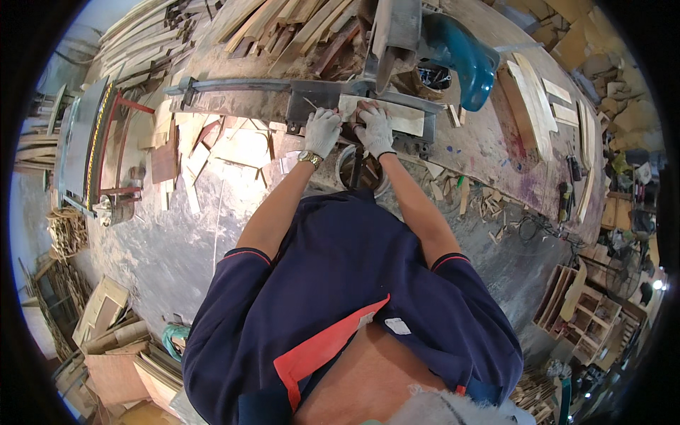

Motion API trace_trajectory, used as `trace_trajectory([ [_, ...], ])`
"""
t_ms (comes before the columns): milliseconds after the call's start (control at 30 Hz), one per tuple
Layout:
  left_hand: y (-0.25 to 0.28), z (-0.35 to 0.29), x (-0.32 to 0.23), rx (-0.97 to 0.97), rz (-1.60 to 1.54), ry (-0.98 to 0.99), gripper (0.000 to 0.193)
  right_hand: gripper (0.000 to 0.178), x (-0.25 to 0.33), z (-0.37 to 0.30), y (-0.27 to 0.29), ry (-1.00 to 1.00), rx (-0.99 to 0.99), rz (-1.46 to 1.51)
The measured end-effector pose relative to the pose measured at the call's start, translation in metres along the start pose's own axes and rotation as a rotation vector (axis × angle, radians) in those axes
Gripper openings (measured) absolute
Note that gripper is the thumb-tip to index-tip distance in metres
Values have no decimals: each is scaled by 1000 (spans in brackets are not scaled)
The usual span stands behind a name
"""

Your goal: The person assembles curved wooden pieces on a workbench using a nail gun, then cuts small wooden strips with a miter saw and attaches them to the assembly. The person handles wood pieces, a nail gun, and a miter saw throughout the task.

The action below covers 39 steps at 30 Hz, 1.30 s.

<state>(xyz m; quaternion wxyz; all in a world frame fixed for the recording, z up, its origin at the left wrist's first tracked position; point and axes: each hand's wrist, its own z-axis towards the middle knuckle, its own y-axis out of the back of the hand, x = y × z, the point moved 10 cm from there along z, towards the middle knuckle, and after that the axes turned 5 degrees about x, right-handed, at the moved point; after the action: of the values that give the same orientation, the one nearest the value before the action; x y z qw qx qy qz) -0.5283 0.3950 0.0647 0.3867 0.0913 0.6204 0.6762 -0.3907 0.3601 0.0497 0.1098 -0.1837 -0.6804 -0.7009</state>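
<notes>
Apparently, my right hand (375, 132) rests on the board (409, 120) to steady it, left hand (323, 132) just beside; I can't tell either's grip.

Floor (173, 262): grey, blotched, brightly lit toward the left. Wall (32, 191): pale, behind the left-hand clutter. Red metal frame (122, 152): one. Timber strips (145, 42): heaped, far left. Plywood sheets (117, 375): several, near left. To the right I see: compartmented wooden rack (588, 312), one; caged fan (618, 275), one; small bright light (659, 285), one.
</notes>
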Motion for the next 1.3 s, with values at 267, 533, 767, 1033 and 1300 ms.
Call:
trace_trajectory([
  [267,-7,14,10,48,47,-64,13,47,-5,5,-6,-25,-105,-47],
  [533,-5,15,10,41,6,-95,14,49,-4,1,-1,26,-115,13],
  [767,-8,13,12,30,-46,-85,17,31,-82,-76,82,-289,-558,279],
  [1033,-21,18,-6,16,-8,-174,20,42,-24,-134,362,-58,-889,412],
  [1300,-47,28,-6,56,-67,-230,24,31,136,-8,399,-32,-80,-534],
])
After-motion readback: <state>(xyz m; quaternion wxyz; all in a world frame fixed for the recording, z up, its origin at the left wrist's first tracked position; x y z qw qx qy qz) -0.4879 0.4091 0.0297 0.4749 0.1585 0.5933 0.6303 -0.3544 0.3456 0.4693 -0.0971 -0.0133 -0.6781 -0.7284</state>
